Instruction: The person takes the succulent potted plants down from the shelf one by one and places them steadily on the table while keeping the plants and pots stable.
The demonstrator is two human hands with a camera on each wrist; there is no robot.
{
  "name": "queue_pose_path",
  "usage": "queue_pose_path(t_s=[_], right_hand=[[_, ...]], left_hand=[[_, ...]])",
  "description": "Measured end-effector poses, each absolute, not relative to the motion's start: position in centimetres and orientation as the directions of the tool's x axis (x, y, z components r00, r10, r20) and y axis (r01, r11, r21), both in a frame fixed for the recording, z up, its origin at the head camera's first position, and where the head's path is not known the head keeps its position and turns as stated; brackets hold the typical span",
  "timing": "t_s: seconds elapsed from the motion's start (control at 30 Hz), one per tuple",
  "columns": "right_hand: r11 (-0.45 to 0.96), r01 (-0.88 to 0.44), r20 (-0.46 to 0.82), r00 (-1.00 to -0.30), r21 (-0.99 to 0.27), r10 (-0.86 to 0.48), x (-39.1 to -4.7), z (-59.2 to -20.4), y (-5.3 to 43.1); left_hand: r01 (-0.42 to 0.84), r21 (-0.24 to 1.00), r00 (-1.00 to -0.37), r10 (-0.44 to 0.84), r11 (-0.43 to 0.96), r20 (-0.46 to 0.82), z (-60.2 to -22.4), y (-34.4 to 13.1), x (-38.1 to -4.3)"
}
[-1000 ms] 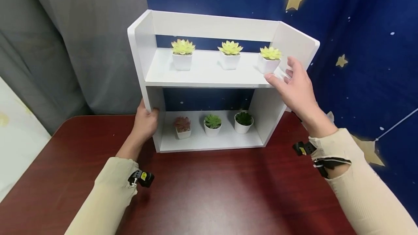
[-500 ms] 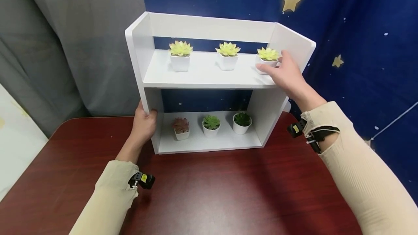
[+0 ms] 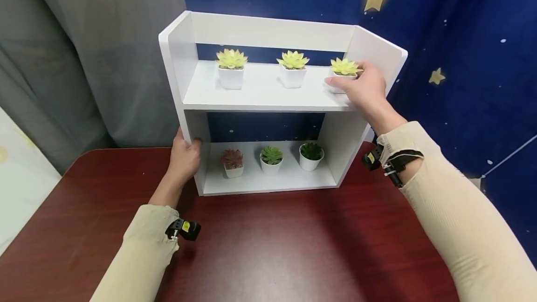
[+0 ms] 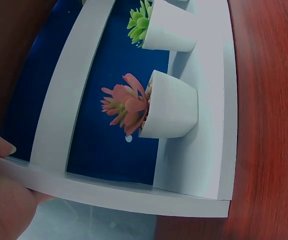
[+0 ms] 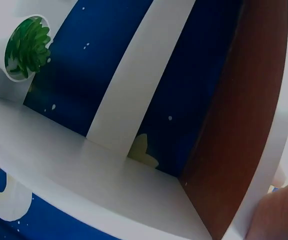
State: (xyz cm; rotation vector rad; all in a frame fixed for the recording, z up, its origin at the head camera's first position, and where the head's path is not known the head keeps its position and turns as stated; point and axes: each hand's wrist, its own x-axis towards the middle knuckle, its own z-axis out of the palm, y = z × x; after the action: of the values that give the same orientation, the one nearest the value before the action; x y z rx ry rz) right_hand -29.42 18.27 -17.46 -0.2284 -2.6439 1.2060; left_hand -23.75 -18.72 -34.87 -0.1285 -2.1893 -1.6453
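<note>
A white two-tier shelf [image 3: 260, 107] stands on the dark red table. My left hand [image 3: 184, 156] grips the edge of its left side panel, thumb on the inner face in the left wrist view. On the upper tier, my right hand [image 3: 369, 88] holds the rightmost succulent [image 3: 344, 67] by its white square pot, thumb across the front and fingers round the right side, partly hidden behind it. Two more yellow-green succulents, one in the middle [image 3: 293, 69] and one at left [image 3: 231, 69], share that tier. In the right wrist view the shelf board hides most of the right hand [image 5: 279, 215].
Along the lower tier stand a reddish succulent [image 3: 232, 163], a green one [image 3: 271, 159] and a dark green one [image 3: 311, 156], all in white pots. Behind the shelf hang a blue curtain [image 3: 461, 106] with stars and a grey curtain [image 3: 126, 59]. The table [image 3: 268, 246] extends in front.
My right hand has moved left and inward from beside the rightmost succulent to hold its pot. The left hand keeps its grip on the side panel.
</note>
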Motion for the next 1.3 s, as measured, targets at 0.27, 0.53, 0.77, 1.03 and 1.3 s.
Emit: queue_pose_path(t_s=[0.27,0.53,0.77,1.03,1.3], right_hand=[[0.638,0.019,0.178,-0.954,-0.77,0.243,-29.2,-17.8,17.8],[0.586,-0.099,0.252,-0.95,-0.805,0.185,-27.1,-18.3,17.6],[0.593,-0.186,0.326,-0.935,-0.784,0.138,-24.0,-18.9,17.5],[0.631,-0.287,0.396,-0.918,-0.721,0.035,-21.0,-20.1,17.2],[0.705,-0.321,0.361,-0.927,-0.632,-0.099,-19.9,-24.3,17.4]], left_hand=[[0.311,0.902,-0.913,-0.171,0.3,0.371,-35.3,-18.8,-23.8],[0.287,0.904,-0.915,-0.189,0.316,0.356,-35.3,-18.7,-24.0],[0.289,0.902,-0.916,-0.182,0.322,0.358,-35.2,-18.7,-23.9],[0.287,0.908,-0.915,-0.194,0.305,0.355,-35.1,-18.8,-23.9],[0.285,0.914,-0.915,-0.204,0.289,0.349,-35.2,-18.6,-24.1]])
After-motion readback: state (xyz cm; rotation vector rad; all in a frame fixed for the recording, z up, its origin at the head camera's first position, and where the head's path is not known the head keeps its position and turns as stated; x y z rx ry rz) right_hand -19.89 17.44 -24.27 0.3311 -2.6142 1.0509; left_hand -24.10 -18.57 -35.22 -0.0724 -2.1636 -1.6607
